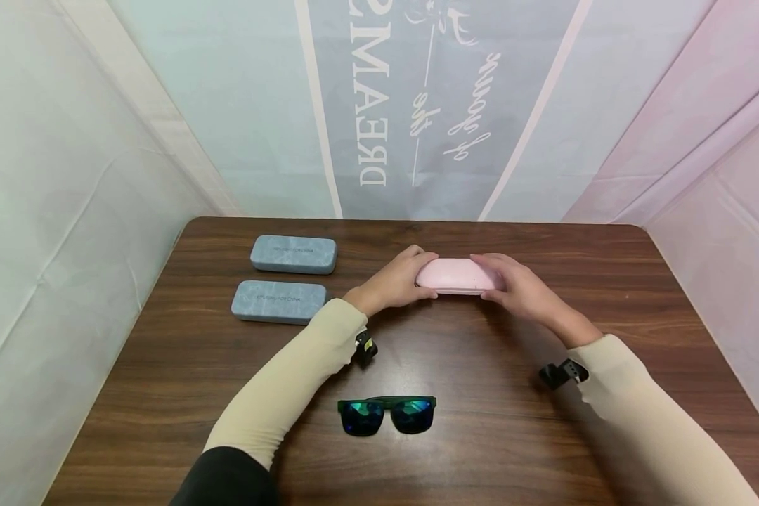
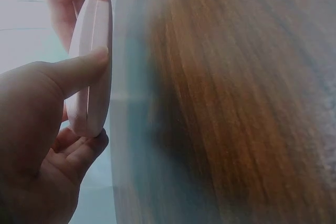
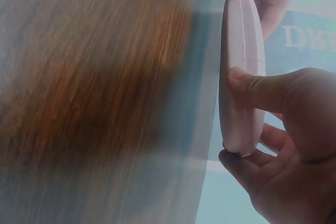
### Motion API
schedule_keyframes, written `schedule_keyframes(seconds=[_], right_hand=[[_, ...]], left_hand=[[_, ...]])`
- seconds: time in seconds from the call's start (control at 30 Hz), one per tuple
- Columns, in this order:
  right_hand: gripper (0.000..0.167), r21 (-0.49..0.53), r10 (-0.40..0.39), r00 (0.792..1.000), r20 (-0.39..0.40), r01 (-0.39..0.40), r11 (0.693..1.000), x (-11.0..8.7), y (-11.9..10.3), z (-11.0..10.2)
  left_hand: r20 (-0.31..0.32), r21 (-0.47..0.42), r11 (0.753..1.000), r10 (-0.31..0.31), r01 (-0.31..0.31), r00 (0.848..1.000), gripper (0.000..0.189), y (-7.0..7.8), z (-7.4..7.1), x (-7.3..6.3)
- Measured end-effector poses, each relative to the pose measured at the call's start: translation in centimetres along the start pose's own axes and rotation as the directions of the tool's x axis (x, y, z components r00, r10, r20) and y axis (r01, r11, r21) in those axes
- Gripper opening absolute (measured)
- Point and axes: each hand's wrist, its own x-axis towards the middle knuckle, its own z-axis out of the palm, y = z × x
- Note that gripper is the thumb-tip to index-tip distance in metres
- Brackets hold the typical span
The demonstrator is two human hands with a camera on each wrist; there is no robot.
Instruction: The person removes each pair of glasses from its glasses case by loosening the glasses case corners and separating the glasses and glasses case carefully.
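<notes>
A closed pink glasses case [image 1: 458,275] is held at both ends over the far half of the table. My left hand [image 1: 401,279] grips its left end, and my right hand [image 1: 516,284] grips the right end. In the left wrist view the thumb of my left hand [image 2: 44,108] lies across the seam of the case [image 2: 90,98], with fingers round the end. The right wrist view shows my right hand [image 3: 294,119] holding the case [image 3: 241,35] likewise. Sunglasses [image 1: 387,414] with blue-green mirrored lenses lie nearer me on the table.
Two blue-grey glasses cases [image 1: 294,254] lie at the table's far left, the nearer one [image 1: 278,301] partly behind my left sleeve. The wooden table [image 1: 481,436] ends at a printed curtain [image 1: 417,105] at the back. Pale fabric [image 1: 50,211] hangs along both sides.
</notes>
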Motion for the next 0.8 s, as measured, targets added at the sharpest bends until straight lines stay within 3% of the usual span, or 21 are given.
schedule_keyframes(seconds=[0.8], right_hand=[[0.065, -0.026, -0.137, 0.989, -0.051, 0.136, 0.99, 2.0, 3.3, -0.6]], left_hand=[[0.012, 0.025, 0.997, -0.074, 0.074, 0.997, 0.074, -0.2, -0.3, 3.2]])
